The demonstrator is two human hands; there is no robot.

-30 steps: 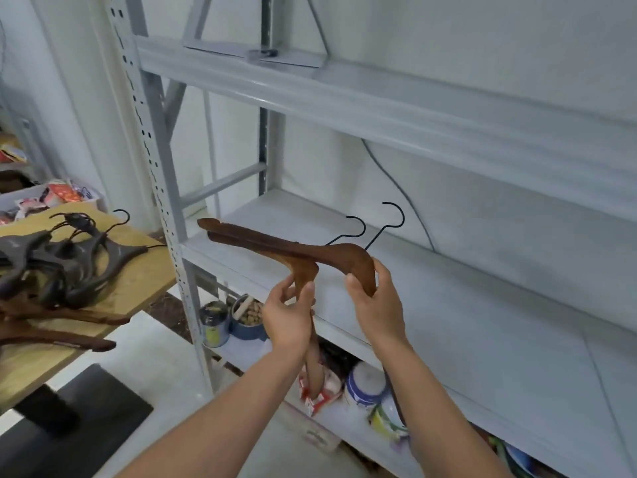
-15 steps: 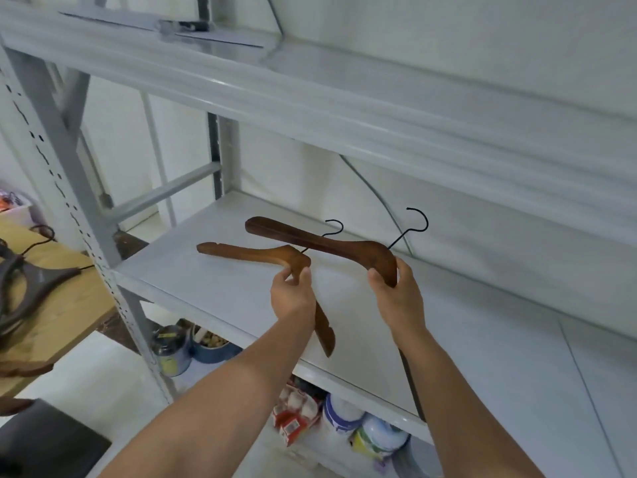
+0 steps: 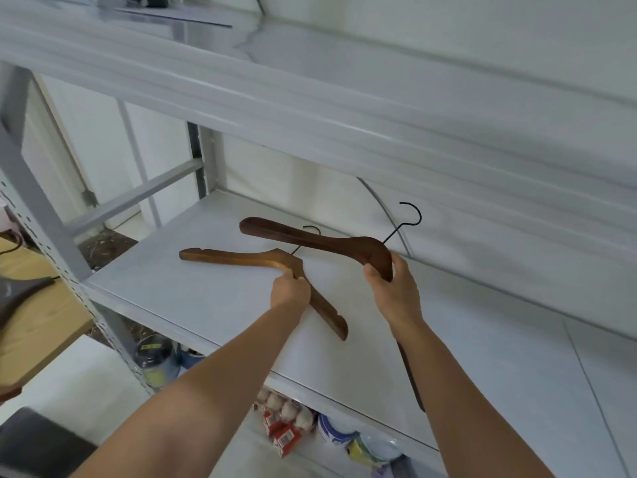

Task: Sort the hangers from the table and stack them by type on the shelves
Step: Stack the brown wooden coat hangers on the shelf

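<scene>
The left hand [image 3: 291, 294] is gripping the light brown hanger [image 3: 241, 258] by its middle. The right hand [image 3: 396, 294] is gripping the dark brown hanger [image 3: 310, 238] just behind it. Both are hovering over the grey shelf [image 3: 206, 298].

Both bare forearms reach up from six o'clock toward twelve, the left hand [image 3: 291, 293] curled tight round the lighter hanger [image 3: 241, 258] and the right hand [image 3: 396, 294] at its three o'clock, fingers [image 3: 401, 270] wrapped over the darker hanger [image 3: 310, 238].
</scene>
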